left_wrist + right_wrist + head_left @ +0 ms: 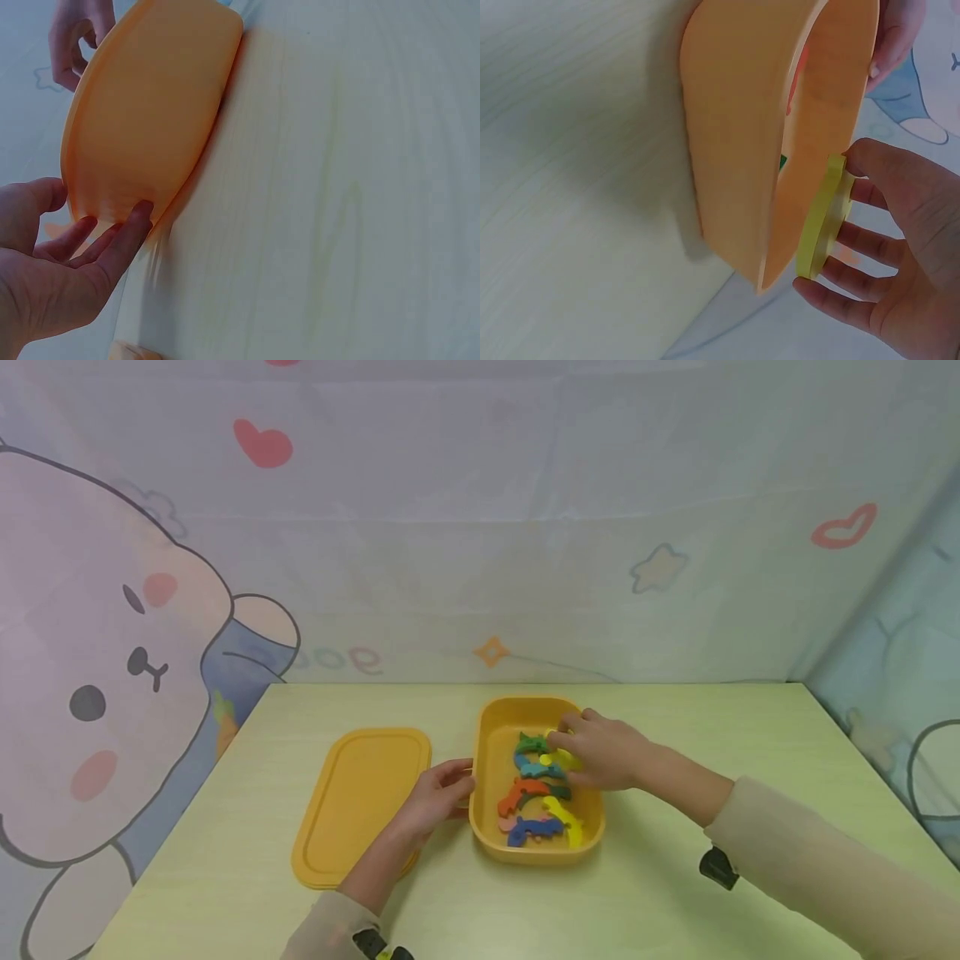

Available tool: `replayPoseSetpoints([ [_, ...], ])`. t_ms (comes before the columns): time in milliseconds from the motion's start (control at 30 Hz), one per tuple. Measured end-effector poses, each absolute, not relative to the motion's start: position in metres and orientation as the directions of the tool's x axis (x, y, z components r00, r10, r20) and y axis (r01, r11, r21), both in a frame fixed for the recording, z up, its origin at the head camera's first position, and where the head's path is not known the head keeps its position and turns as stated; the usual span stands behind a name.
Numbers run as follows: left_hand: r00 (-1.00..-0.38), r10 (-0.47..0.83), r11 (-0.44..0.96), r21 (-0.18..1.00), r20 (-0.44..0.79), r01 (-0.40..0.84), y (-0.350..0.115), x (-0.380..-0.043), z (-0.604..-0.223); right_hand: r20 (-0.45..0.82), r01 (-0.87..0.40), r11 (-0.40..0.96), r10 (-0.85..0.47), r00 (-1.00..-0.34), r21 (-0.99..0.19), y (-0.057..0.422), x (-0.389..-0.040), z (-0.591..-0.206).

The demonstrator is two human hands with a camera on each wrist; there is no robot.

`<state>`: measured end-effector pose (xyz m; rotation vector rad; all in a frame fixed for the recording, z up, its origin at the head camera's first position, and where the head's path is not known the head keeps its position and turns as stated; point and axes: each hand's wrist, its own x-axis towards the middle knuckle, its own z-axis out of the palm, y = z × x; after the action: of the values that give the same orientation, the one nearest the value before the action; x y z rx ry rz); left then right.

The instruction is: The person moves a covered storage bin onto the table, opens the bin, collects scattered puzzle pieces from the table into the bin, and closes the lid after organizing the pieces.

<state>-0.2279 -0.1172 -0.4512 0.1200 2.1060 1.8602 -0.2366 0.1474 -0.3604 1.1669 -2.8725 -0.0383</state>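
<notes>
An orange-yellow plastic box (484, 777) stands on the table with several flat, curvy coloured pieces inside. Among them are an orange-red piece (521, 793), a dark blue piece (535, 831), a teal piece (542, 771) and a green piece (531, 744). My right hand (606, 750) is over the box's far right part. In the right wrist view it pinches a thick yellow piece (824, 217) by its ends, at the rim. My left hand (437, 795) rests against the box's left side; its loosely spread fingers touch the outer wall (150, 120) in the left wrist view.
A flat orange-yellow lid (360, 806) lies on the table (675, 893) left of the box, partly behind the left hand and forearm. A printed cloth backdrop (480, 527) hangs behind the table's back edge.
</notes>
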Motion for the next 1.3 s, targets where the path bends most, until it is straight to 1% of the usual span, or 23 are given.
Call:
replayPoseSetpoints([
  [200,-0.942,0.281,0.145,0.979,-0.182,-0.146,-0.118,-0.228,-0.451,0.046,-0.728,0.684,-0.73,-0.682,0.041,0.133,-0.235,-0.363],
  [433,-0.943,0.281,0.144,0.979,-0.18,-0.144,-0.117,-0.227,-0.452,0.014,-0.722,0.692,-0.722,-0.692,0.024,0.12,-0.232,-0.367],
  [967,-0.939,0.289,0.141,0.979,-0.184,-0.149,-0.118,-0.228,-0.454,-0.045,-0.737,0.675,-0.736,-0.676,0.022,0.107,-0.226,-0.365],
  [1300,-0.941,0.288,0.138,0.98,-0.18,-0.146,-0.118,-0.23,-0.455,-0.038,-0.759,0.65,-0.759,-0.65,0.02,0.104,-0.225,-0.371],
])
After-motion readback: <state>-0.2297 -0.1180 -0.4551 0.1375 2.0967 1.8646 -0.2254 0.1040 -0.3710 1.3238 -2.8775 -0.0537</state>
